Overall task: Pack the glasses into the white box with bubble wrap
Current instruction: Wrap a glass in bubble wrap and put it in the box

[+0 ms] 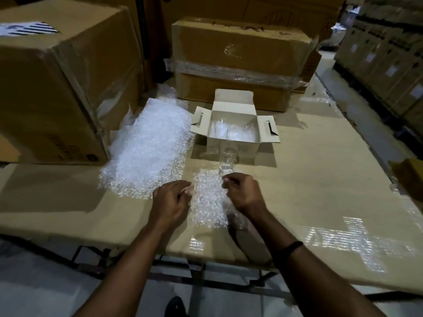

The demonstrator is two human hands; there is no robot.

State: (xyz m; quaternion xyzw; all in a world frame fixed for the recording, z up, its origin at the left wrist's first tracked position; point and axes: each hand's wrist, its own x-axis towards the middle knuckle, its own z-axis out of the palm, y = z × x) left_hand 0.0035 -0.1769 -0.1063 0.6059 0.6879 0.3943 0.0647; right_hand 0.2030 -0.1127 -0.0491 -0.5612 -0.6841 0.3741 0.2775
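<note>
Step in hand: wrapping one glass. A small sheet of bubble wrap [209, 202] lay flat on the counter [320, 179] between the hands. The left hand [170, 202] had its fingers curled, pinching the sheet's left edge. The right hand [243, 193] pinched the far right corner. The frame was soft there, so the exact grip is likely but not certain.

The glass [226, 156] stood upright just beyond the sheet's far edge, close in front of the white box [249, 146] and not yet on the wrap.

Note on method: square the sheet and pull it taut. Lay the glass on its side at the near edge and roll it so the wrap overlaps. Tuck the spare ends into the mouth and under the base.

Containers: the white box stood open with its flaps out. It held at least one clear glass at its left side, and bubble wrap, seemingly wrapped glasses, at the right. A pile of spare sheets [148, 145] lay left of the box.
</note>
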